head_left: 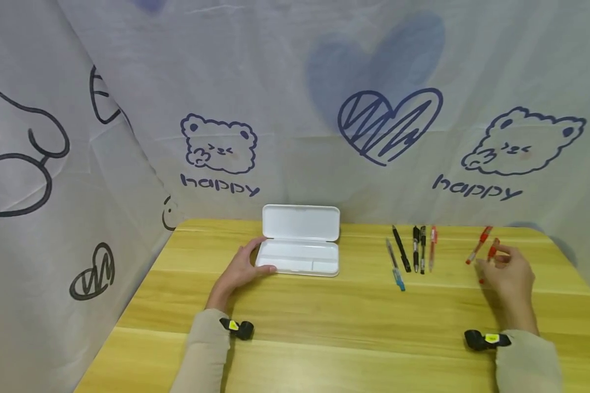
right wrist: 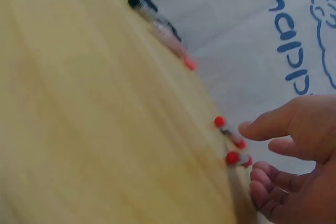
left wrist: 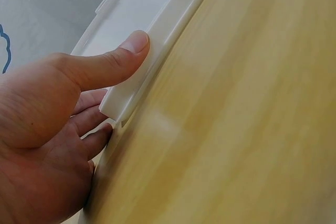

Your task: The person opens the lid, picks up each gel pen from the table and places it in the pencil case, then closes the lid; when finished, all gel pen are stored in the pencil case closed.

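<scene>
An opened white pencil case [head_left: 299, 266] lies on the table with its lid [head_left: 301, 222] tipped back. My left hand [head_left: 240, 268] grips the case's left end; in the left wrist view the thumb [left wrist: 113, 66] lies over the front rim, the fingers round the end. At the right, my right hand [head_left: 511, 278] hovers by two red-and-clear pens. One red pen [head_left: 479, 244] lies just left of the fingers; the other red pen [head_left: 493, 249] is partly hidden behind them. In the right wrist view a gap separates thumb and fingers, and both pens show beyond the fingertips.
Between case and right hand lie a blue-tipped clear pen [head_left: 395, 265], a black pen [head_left: 401, 248], two black-and-clear pens [head_left: 416, 249] and a pink pen [head_left: 432, 248]. Behind the wooden table [head_left: 354, 338] hangs a printed curtain [head_left: 295, 109]; another side hangs at the left.
</scene>
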The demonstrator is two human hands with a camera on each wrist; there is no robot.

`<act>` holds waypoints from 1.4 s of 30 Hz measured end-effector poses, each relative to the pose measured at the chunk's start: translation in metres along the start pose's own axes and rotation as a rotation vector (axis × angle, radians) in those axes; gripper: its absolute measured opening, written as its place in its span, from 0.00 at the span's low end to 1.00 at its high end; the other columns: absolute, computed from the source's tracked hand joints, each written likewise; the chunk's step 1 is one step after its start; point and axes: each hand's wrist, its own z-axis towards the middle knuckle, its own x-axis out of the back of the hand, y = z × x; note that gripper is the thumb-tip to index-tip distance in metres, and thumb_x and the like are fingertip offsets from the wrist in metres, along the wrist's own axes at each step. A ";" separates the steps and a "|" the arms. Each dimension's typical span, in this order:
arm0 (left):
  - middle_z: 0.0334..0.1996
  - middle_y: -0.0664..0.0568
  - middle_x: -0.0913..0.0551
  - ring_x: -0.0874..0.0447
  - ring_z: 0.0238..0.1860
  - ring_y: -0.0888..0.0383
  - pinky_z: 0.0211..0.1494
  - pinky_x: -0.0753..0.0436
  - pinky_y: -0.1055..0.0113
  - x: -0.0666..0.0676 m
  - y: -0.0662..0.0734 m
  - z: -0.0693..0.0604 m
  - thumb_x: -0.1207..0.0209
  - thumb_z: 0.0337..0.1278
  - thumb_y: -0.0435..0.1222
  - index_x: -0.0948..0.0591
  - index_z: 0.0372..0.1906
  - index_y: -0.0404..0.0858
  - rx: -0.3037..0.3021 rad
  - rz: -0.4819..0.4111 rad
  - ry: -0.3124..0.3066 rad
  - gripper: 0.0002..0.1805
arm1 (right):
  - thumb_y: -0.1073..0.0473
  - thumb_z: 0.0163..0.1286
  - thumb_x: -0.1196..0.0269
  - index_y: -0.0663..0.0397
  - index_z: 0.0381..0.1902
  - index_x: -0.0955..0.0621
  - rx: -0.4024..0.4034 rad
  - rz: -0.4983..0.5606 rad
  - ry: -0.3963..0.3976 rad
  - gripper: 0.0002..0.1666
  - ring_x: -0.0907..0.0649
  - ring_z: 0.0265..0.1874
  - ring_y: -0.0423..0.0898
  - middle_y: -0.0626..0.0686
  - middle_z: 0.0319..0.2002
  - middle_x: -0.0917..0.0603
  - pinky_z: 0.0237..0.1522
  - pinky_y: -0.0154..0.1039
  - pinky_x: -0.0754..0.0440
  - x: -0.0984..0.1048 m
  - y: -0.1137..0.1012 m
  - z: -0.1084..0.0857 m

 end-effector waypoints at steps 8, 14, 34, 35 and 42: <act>0.79 0.36 0.42 0.61 0.79 0.28 0.77 0.53 0.34 0.000 -0.001 0.001 0.24 0.52 0.46 0.35 0.77 0.43 -0.011 -0.003 0.009 0.49 | 0.60 0.67 0.40 0.77 0.65 0.29 -0.034 -0.083 0.012 0.33 0.26 0.55 0.72 0.74 0.51 0.18 0.58 0.64 0.32 0.003 0.009 0.000; 0.78 0.35 0.41 0.59 0.79 0.29 0.78 0.54 0.35 -0.001 -0.001 0.001 0.23 0.52 0.46 0.35 0.77 0.42 -0.014 -0.011 0.010 0.49 | 0.57 0.68 0.36 0.78 0.55 0.22 -0.055 -0.092 0.041 0.28 0.28 0.53 0.73 0.73 0.47 0.16 0.56 0.65 0.34 0.003 0.007 -0.004; 0.77 0.35 0.39 0.49 0.78 0.31 0.77 0.46 0.35 -0.001 0.000 -0.003 0.24 0.52 0.46 0.35 0.77 0.42 -0.003 0.000 0.012 0.49 | 0.51 0.70 0.34 0.67 0.55 0.15 -0.108 0.004 0.063 0.26 0.19 0.47 0.58 0.51 0.30 0.11 0.42 0.42 0.25 0.006 0.004 -0.004; 0.77 0.35 0.39 0.50 0.78 0.32 0.77 0.47 0.35 -0.001 0.000 -0.003 0.24 0.52 0.46 0.35 0.77 0.42 -0.004 0.000 0.012 0.49 | 0.50 0.70 0.34 0.66 0.56 0.15 -0.127 0.048 0.060 0.26 0.18 0.43 0.52 0.44 0.27 0.12 0.39 0.37 0.25 0.006 0.002 -0.003; 0.78 0.36 0.40 0.53 0.79 0.32 0.78 0.49 0.36 -0.002 -0.002 0.001 0.23 0.52 0.46 0.35 0.77 0.43 -0.009 0.001 0.014 0.49 | 0.54 0.70 0.31 0.62 0.58 0.15 -0.127 0.322 0.022 0.23 0.21 0.30 0.31 0.26 0.26 0.21 0.28 0.23 0.22 -0.011 -0.020 -0.003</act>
